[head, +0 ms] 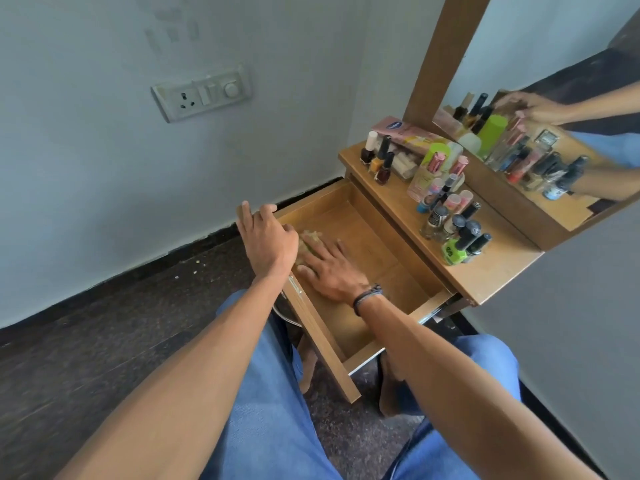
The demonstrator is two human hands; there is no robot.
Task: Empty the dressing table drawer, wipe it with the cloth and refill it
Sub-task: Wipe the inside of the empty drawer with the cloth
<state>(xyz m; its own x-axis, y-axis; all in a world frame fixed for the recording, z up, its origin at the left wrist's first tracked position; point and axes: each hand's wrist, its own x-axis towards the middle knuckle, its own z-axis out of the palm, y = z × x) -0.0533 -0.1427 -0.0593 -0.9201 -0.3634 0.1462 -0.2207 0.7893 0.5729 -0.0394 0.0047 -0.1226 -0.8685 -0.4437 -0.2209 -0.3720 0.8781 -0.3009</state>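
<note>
The wooden drawer [382,259] of the dressing table is pulled well out over the person's lap, a shallow rectangular box with a smooth, grained brown floor and thin walls. What it holds is the cloth [307,241], a crumpled yellowish-green wad lying on the drawer floor near its front left corner. The right grip [329,270] lies flat on the cloth with its fingers stretched straight, pressing it down and covering most of it, so its full shape cannot be made out. The left grip [268,237] has its fingers curled over the top edge of the drawer's front panel at the far corner, holding it. A dark corded band [367,296] circles the right wrist. On the wooden surface [498,271] just beside the drawer, small glass nail polish bottles [453,225] stand crowded together, round and square, most with dark caps, one bright green bottle [451,253] nearest. Behind them lies a pink carton [403,131], its print too blurred to read. The mirror [554,81] repeats the bottles and is cut off by the frame's edge.
</note>
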